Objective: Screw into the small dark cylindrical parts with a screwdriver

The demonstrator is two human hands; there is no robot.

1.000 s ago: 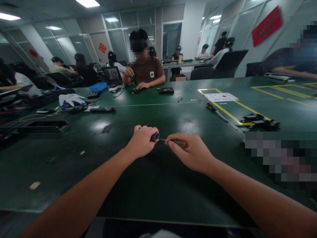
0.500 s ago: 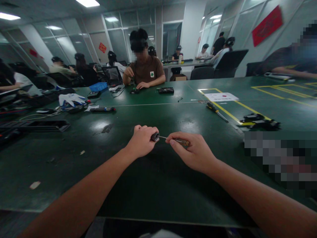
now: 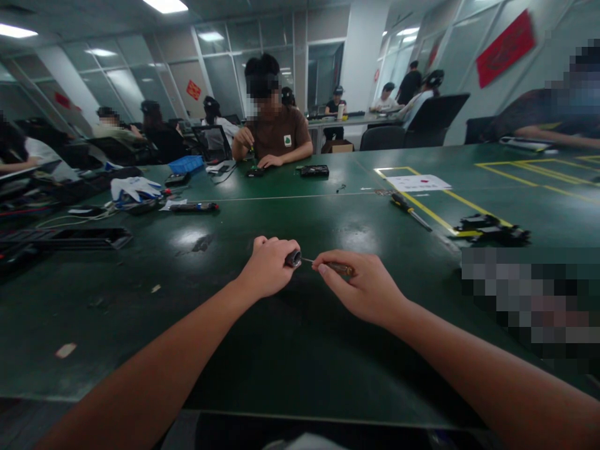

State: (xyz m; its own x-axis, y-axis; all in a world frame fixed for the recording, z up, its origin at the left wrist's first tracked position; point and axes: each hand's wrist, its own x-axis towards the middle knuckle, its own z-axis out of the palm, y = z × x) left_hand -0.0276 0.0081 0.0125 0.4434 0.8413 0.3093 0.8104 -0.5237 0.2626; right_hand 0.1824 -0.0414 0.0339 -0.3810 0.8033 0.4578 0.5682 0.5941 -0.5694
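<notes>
My left hand point(image 3: 270, 265) is closed around a dark, rounded part with a hollow end point(image 3: 294, 258); most of it is hidden by the fingers, so its kind is unclear. Between the fingers of my right hand point(image 3: 363, 281) is a small screwdriver point(image 3: 341, 268) with an amber, see-through handle. Its thin shaft points left and its tip meets or nearly meets the hollow end of the dark part. Both hands are held above the green table point(image 3: 300, 350), close together.
A yellow-and-black screwdriver point(image 3: 410, 210) and a black part point(image 3: 492, 231) lie to the right. White gloves point(image 3: 135, 189), a dark pen-shaped tool point(image 3: 194, 207) and a blue tray point(image 3: 186, 164) are at left. Across the table a person in a brown shirt point(image 3: 276, 134) works on a small black device.
My right hand has shifted very slightly left, and the screwdriver's handle has turned or slid a little in its fingers. My left hand stays where it was.
</notes>
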